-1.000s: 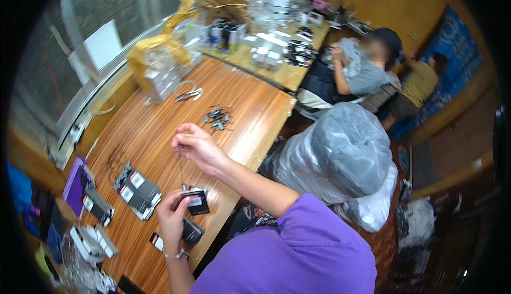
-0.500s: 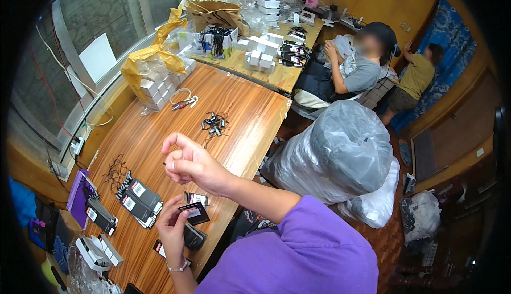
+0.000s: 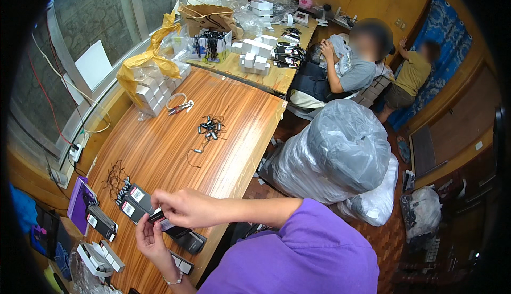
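Observation:
My left hand is closed on a small black card, its fingers along the lower side. My right hand is pinched at the card's upper edge; whatever its fingertips hold is hidden. Just beyond the hands lies a row of black cards with white labels, with cords trailing off its far end. More black packages lie beneath and beside my right forearm. Farther up the table sits a pile of small dark cylinders with cords. One cylinder with a looped cord lies apart, nearer me.
Pliers lie beside a bag of small white boxes. Another stack of cards and a white open box stand at left. Large stuffed plastic bags flank the table's right. Two people are beyond, one seated.
My right hand has come down toward me to the card's edge. My left hand has shifted left and turned with the card. A single cylinder now shows apart from the pile.

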### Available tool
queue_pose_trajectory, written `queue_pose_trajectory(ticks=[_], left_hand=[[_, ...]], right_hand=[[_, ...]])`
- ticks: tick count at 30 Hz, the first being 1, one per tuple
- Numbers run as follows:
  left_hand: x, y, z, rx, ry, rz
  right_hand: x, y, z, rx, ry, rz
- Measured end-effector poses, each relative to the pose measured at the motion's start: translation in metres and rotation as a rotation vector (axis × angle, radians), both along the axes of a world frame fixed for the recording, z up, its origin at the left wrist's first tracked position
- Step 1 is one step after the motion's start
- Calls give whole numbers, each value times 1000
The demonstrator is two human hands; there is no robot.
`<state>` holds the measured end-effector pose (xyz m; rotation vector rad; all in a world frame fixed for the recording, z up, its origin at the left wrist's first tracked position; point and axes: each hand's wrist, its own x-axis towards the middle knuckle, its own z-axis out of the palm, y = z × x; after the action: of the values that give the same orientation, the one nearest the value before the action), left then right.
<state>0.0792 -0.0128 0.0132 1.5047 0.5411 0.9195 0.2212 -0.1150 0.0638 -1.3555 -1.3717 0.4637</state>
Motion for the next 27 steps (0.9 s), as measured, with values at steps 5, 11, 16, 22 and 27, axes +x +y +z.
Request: queue_pose_trajectory(ticks=[5,11,16,22,27], left_hand=[[-1,1,-1,-12,-20,-23],[-1,-2,0,-29,-15,39],[-1,-4,-1,-90,-43,82],[0,-5,-7,-67,-37,74],[2,-8,-6,-89,-27,72]], right_hand=[[-11,8,-13,-29,-139,-95],[-12,11,-17,42,-107,-113],[-14,10,-18,123,59,-43],[-12,11,-21,101,160,1],[-10,11,-23,101,184,8]])
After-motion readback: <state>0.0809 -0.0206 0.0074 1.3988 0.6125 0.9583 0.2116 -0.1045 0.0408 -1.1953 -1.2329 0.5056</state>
